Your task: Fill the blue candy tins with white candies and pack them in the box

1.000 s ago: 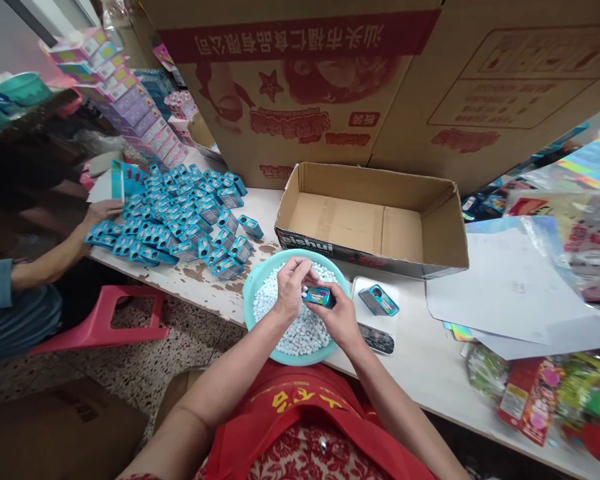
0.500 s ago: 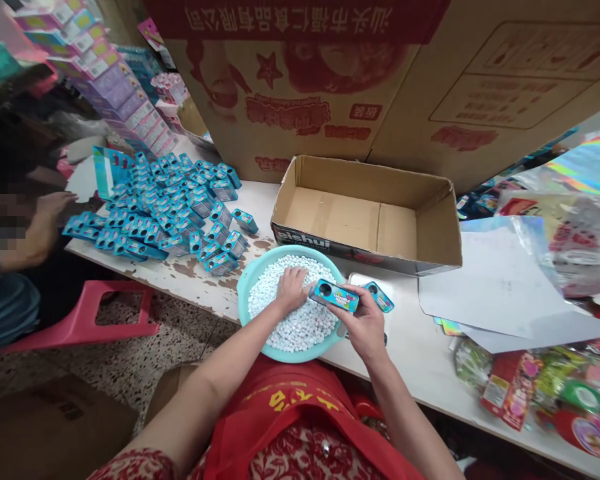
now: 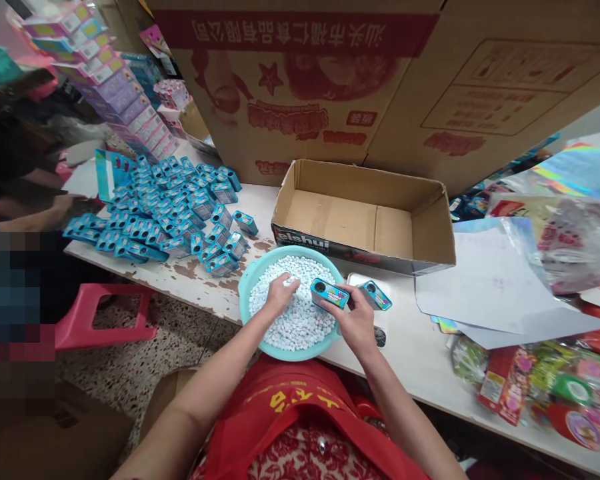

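Note:
A light-blue plastic bowl [image 3: 245, 303] full of small white candies [image 3: 300, 333] stands at the table's front edge. My left hand [image 3: 279, 295] is over the candies, its fingers curled together around a few of them at the fingertips. My right hand [image 3: 357, 320] grips a small blue candy box [image 3: 330, 294] above the bowl's right side, tilted, with its round dark hole facing up. Just right of that hand another blue box [image 3: 377, 295] rests on a white flat device [image 3: 356, 279], partly hidden.
An open cardboard tray [image 3: 350, 217] stands behind the bowl, before a large carton [image 3: 300, 80]. Many blue boxes [image 3: 173, 207] are heaped at left. Paper sheets [image 3: 485, 287] and bagged goods [image 3: 535, 380] lie at right. Someone's arm [image 3: 40, 217] is near a red stool [image 3: 87, 320].
My left hand has lifted out of the candies and shifted slightly left, its fingers now closed. The box in my right hand has moved slightly, its hole turned more upward.

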`<state>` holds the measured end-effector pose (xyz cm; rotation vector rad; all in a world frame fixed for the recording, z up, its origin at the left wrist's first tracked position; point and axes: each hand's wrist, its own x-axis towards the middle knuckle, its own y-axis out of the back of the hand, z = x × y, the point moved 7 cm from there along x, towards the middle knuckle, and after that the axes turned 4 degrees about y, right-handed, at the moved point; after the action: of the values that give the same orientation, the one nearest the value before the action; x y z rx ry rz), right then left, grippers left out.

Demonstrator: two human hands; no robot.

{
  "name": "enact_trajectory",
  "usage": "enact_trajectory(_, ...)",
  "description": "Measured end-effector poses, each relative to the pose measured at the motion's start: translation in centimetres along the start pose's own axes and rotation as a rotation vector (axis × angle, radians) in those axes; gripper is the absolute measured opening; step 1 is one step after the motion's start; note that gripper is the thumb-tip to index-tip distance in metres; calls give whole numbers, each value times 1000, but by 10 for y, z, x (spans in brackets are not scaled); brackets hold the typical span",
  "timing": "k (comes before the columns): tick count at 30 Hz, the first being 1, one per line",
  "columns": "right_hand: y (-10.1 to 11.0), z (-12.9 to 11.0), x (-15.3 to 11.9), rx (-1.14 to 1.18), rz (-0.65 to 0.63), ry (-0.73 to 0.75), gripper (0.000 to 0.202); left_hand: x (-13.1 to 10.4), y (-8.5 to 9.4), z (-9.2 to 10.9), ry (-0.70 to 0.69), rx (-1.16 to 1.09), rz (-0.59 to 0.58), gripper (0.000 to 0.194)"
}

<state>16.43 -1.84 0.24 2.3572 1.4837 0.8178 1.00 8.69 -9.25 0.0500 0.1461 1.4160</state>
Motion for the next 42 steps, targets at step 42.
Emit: enact_trajectory(42,-29,-19,-7,103,-90,30,31,-25,20,86,81,-1009,62,50)
